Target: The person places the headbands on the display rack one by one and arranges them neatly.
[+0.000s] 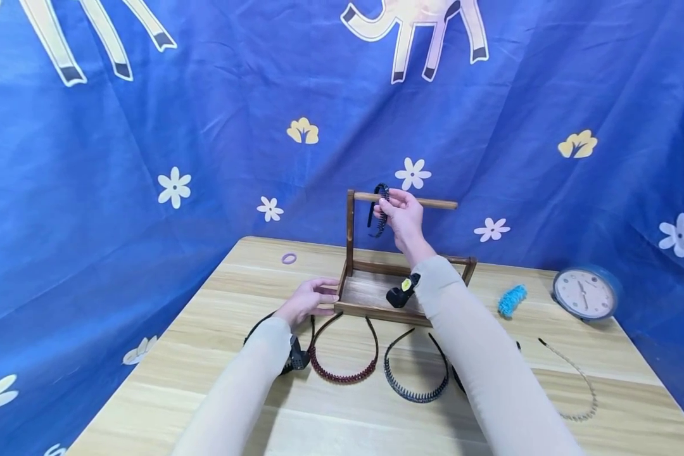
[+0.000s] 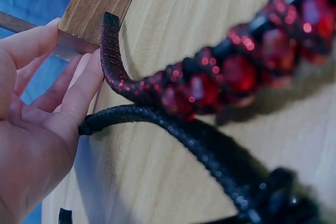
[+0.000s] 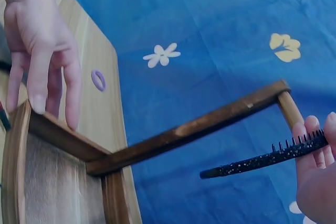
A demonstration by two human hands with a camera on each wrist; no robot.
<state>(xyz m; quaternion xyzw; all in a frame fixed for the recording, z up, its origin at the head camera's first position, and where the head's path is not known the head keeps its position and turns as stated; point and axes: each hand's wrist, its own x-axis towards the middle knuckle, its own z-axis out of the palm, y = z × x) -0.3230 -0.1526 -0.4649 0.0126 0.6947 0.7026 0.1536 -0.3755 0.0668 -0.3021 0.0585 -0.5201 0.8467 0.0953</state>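
My right hand (image 1: 405,218) pinches a black toothed headband (image 3: 252,162) between thumb and fingers. The headband's top curve is level with the crossbar (image 1: 439,204) of a wooden stand (image 1: 349,231), near the bar's post end, and overlaps it in the head view. My left hand (image 1: 310,297) touches the front left corner of the stand's tray (image 1: 376,311), its fingers extended along the outer side and one fingertip on the rim. Below that hand in the left wrist view lie a red beaded headband (image 2: 199,87) and a black glittery headband (image 2: 178,129).
On the table (image 1: 342,424) in front of the stand lie a dark blue-grey toothed headband (image 1: 416,397) and, farther right, a light beaded headband (image 1: 593,392). My right sleeve hides part of another. A purple ring (image 1: 289,258), fluffy blue bundle (image 1: 512,300) and round clock (image 1: 584,293) flank the stand.
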